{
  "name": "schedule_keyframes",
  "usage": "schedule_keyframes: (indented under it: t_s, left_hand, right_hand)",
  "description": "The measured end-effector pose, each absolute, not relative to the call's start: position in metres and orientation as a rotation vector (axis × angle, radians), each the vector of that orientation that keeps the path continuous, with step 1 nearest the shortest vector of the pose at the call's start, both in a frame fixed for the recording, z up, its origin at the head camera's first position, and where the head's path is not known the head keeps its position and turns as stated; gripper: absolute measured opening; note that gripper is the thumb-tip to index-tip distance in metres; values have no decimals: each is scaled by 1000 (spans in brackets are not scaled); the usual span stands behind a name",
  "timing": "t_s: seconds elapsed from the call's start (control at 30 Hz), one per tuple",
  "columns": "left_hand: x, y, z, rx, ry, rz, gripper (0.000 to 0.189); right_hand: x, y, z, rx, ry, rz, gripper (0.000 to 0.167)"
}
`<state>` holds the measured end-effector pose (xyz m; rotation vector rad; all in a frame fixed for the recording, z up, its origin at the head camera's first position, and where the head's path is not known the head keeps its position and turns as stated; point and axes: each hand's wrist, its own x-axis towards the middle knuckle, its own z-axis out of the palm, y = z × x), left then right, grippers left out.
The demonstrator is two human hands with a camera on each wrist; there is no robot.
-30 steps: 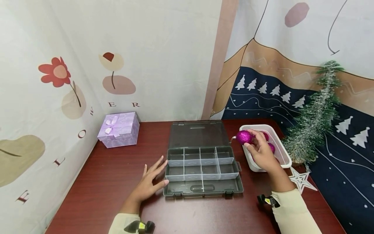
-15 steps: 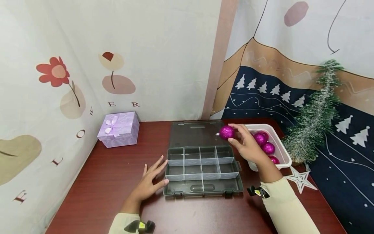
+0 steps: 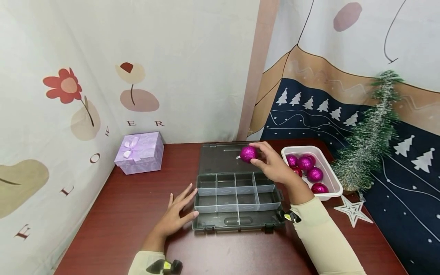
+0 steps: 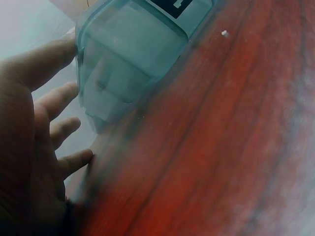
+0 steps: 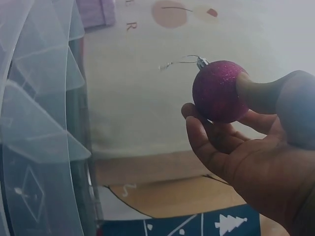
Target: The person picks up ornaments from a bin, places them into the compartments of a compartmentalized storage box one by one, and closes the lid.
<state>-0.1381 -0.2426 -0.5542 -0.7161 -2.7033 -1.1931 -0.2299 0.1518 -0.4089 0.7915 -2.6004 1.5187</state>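
A glittery magenta Christmas bauble (image 3: 248,154) with a silver cap and wire loop is pinched between the thumb and fingers of my right hand (image 3: 273,164). In the head view it overlaps the raised-back lid (image 3: 220,160) of a dark see-through compartment box (image 3: 237,219). The right wrist view shows the bauble (image 5: 220,92) close up, with the box's pale dividers (image 5: 42,128) to the left. My left hand (image 3: 177,214) rests at the box's left side with spread fingers, fingertips right at its edge. In the left wrist view those fingers (image 4: 59,101) lie along the box wall (image 4: 128,49).
A white plastic tub (image 3: 335,181) at the right holds several magenta and red baubles (image 3: 305,162). Next to it stand a frosted small Christmas tree (image 3: 368,141) and a white star (image 3: 354,211). A lilac gift box (image 3: 140,152) sits at the back left.
My right hand has carried the bauble leftward from the tub to over the box's lid, uncovering the baubles left in the tub. My left hand has stayed in place.
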Motion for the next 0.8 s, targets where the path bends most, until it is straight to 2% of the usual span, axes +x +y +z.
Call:
schedule_keyframes:
  t_s: [0.3, 0.53, 0.8]
  left_hand:
    - [-137, -242, -556, -709, -2699, -1200, 77]
    - [-138, -242, -557, -709, -2703, -1192, 77]
    - [-138, -242, -554, -713, -2695, -1190, 77]
  right_hand:
    - [-239, 126, -411, 891, -2635, 1548, 54]
    - [-247, 105, -419, 985, -2671, 1584, 47]
    - [-251, 81, -427, 1056, -2774, 1488, 47]
